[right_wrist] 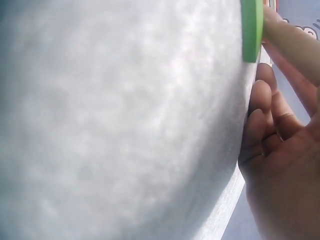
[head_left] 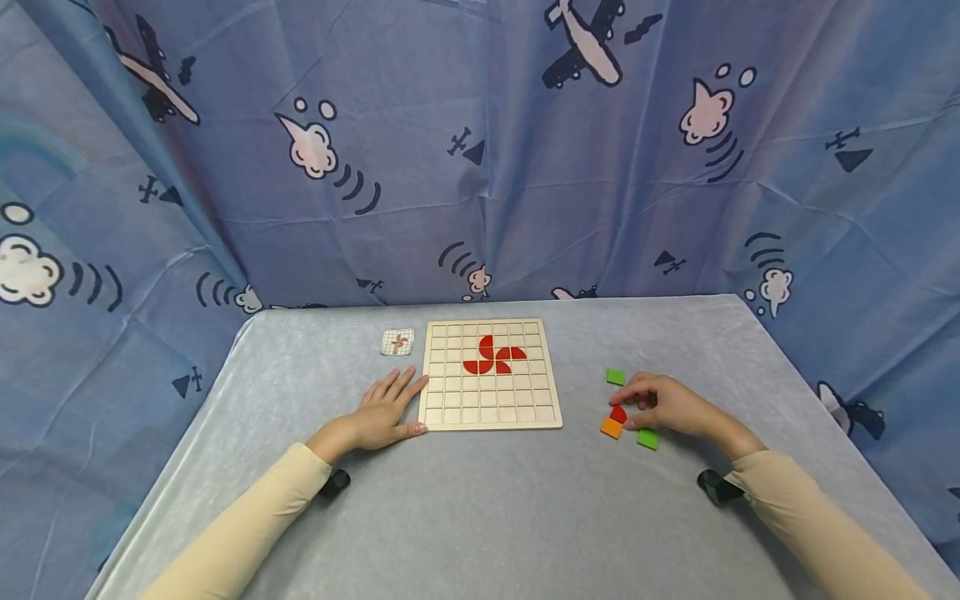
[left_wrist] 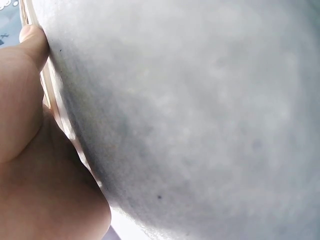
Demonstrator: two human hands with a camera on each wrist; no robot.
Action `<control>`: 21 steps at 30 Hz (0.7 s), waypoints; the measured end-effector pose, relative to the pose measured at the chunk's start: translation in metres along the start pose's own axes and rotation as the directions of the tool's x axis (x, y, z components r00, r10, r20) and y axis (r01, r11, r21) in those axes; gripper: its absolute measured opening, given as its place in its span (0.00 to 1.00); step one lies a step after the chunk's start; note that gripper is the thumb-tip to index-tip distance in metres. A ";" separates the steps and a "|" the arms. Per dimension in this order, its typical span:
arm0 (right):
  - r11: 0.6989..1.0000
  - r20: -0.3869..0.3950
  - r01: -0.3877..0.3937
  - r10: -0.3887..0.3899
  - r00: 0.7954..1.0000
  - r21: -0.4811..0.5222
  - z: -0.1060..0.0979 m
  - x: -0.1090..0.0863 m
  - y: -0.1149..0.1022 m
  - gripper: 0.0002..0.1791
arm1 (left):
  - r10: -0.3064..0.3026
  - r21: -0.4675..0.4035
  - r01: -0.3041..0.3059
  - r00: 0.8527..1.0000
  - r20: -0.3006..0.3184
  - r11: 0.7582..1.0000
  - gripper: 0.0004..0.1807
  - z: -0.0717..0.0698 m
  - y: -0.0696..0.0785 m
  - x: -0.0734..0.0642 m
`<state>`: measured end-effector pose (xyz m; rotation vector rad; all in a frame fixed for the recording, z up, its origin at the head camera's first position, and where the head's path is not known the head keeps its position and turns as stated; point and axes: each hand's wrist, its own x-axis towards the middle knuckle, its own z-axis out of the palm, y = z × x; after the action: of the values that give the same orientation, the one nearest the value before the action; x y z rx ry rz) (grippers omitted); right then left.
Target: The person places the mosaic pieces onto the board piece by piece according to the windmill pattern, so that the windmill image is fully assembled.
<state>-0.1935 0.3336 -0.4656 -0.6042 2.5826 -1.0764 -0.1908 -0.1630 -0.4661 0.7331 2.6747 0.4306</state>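
A square wooden grid board (head_left: 491, 408) lies on the table. On it, several red quarter-round tiles (head_left: 477, 367) form a pinwheel. The left hand (head_left: 382, 414) rests flat at the board's left side, with fingers spread, and its fingertips and thumb touch the edge. To the right of the board, the right hand (head_left: 671, 406) bends over loose tiles and pinches a red tile (head_left: 618, 413) between thumb and forefinger. An orange tile (head_left: 611, 428) lies just below it. One green tile (head_left: 648, 439) sits under the thumb side; another green tile (head_left: 616, 377) lies farther back.
A small pattern card (head_left: 397, 342) showing a pinwheel on a stem lies left of the board, beyond the left hand. A pale grey cloth covers the table (head_left: 510, 517). Behind it hangs a blue curtain (head_left: 420, 167) printed with planes and clouds.
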 end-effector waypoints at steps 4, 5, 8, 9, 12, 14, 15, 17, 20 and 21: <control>1.000 -0.016 0.012 -0.012 1.000 -0.006 0.001 0.001 0.002 0.19 | 0.001 -0.002 -0.001 1.000 0.000 1.000 0.44 0.000 0.000 0.000; 1.000 -0.020 0.017 -0.017 1.000 -0.007 0.002 0.002 0.002 0.18 | 0.001 -0.001 -0.001 1.000 0.001 1.000 0.44 0.000 0.000 0.000; 1.000 -0.028 0.017 -0.017 0.999 -0.018 0.003 0.002 0.003 0.18 | 0.000 -0.002 0.000 1.000 0.004 1.000 0.44 -0.001 0.001 0.000; 1.000 -0.030 0.014 -0.015 0.999 -0.023 0.003 0.003 0.003 0.17 | -0.002 -0.001 0.002 1.000 0.005 1.000 0.44 -0.001 0.001 0.000; 0.999 -0.035 0.005 -0.006 0.999 -0.035 0.004 0.003 0.003 0.17 | -0.002 -0.005 0.002 1.000 0.007 1.000 0.44 -0.001 0.001 0.000; 0.999 -0.041 0.001 -0.003 0.999 -0.041 0.004 0.003 0.002 0.17 | -0.003 -0.003 0.003 1.000 0.010 1.000 0.44 0.000 0.000 0.001; 0.999 -0.046 0.002 -0.004 0.999 -0.042 0.005 0.003 0.001 0.17 | -0.005 0.001 0.005 1.000 0.012 1.000 0.44 0.000 0.000 0.001; 0.999 -0.055 0.006 -0.008 0.998 -0.045 0.005 0.003 0.001 0.17 | -0.002 0.002 0.002 1.000 0.010 1.000 0.44 0.000 0.000 0.001; 0.999 -0.059 0.025 -0.027 0.998 -0.045 0.005 0.003 0.001 0.16 | -0.006 0.006 0.006 1.000 0.011 1.000 0.45 0.000 0.000 0.001; 0.999 -0.059 0.031 -0.034 0.998 -0.043 0.005 0.003 0.001 0.15 | -0.003 0.003 0.003 1.000 0.008 1.000 0.45 0.000 0.000 0.001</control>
<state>-0.1945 0.3295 -0.4706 -0.6356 2.6618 -1.0678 -0.1915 -0.1630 -0.4663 0.7298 2.6696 0.4224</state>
